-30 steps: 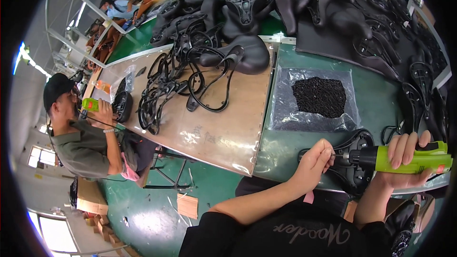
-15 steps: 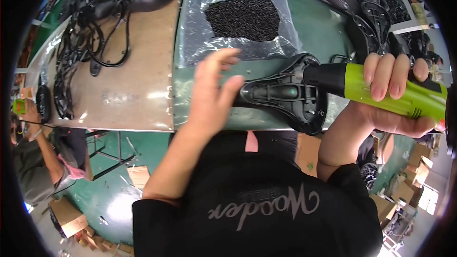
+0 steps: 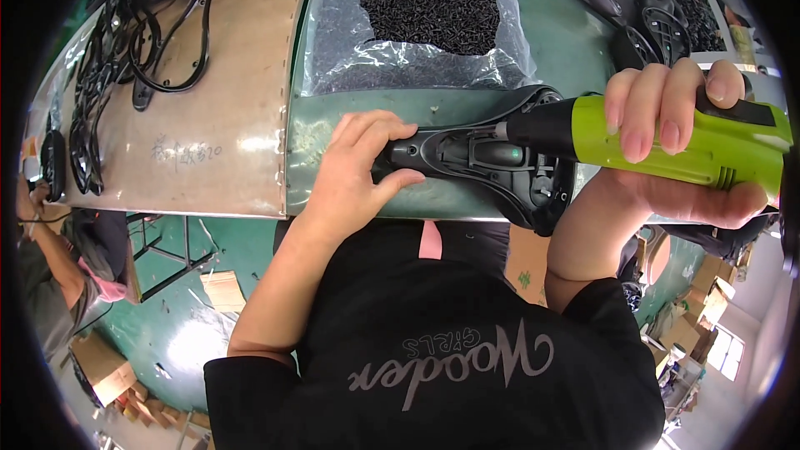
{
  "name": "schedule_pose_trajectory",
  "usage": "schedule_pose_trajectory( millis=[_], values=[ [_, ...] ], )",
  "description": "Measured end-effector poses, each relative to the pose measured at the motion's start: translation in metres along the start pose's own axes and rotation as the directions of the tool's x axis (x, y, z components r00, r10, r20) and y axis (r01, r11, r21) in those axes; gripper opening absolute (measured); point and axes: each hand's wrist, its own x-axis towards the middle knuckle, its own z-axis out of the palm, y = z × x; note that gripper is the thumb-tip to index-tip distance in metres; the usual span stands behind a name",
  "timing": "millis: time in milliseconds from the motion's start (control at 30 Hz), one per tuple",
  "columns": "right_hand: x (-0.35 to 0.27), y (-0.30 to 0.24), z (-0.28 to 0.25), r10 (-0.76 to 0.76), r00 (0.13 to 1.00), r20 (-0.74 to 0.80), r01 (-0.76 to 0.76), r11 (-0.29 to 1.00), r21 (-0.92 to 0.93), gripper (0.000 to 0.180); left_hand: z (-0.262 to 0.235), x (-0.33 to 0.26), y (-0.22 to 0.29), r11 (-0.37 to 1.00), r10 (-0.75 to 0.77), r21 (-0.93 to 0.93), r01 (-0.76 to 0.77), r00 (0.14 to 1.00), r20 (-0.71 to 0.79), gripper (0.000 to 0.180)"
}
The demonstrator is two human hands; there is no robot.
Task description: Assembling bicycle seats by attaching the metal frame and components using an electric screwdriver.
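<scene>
Your left hand [image 3: 348, 175] spans the saddle nose [image 3: 410, 151], grip unconfirmed; right hand [image 3: 658, 193] grasps power driver [image 3: 712, 152]. Apparent positioning step; next, alignment required.

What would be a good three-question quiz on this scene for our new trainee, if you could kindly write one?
1. Multiple choice: which part of the upturned saddle is the left hand around?
A) the narrow end
B) the wide end
C) neither end

2. True or false: the pile of small black pieces lies directly on the bare brown tabletop.

3. Fill in: the right hand grips a green and black ____, whose tip points toward the left of the picture.

Key:
1. A, the narrow end.
2. False: the pile lies on clear plastic over the green tabletop.
3. power tool.
</scene>
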Motion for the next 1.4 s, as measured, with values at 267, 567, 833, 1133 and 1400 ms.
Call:
schedule_pose_trajectory(
  millis=[267, 567, 833, 1133, 1400],
  values=[
    [0.007, 0.018, 0.003, 0.058, 0.992, 0.11, -0.067, 0.995, 0.08, 0.067, 0.005, -0.001, -0.005, 0.995, -0.025, -0.092, 0.023, 0.999, -0.021, 0.046],
    [0.013, 0.03, 0.012, 0.066, 0.993, 0.095, -0.071, 0.996, 0.048, 0.066, -0.001, 0.003, 0.005, 0.999, -0.027, -0.037, 0.027, 1.0, 0.006, 0.048],
    [0.013, 0.022, 0.008, 0.052, 0.997, 0.063, -0.056, 0.996, 0.073, 0.063, 0.0, 0.004, 0.008, 0.999, -0.021, -0.032, 0.021, 1.0, -0.003, 0.053],
    [0.007, 0.015, 0.008, 0.039, 0.999, 0.012, -0.04, 0.996, 0.081, 0.06, 0.002, 0.006, 0.006, 0.999, 0.033, 0.011, -0.033, 0.999, -0.004, 0.053],
    [0.006, 0.017, 0.011, 0.072, 0.997, 0.0, -0.072, 0.994, 0.086, 0.059, 0.006, 0.004, 0.002, 1.0, 0.024, -0.019, -0.025, 0.999, -0.048, 0.051]
  ],
)
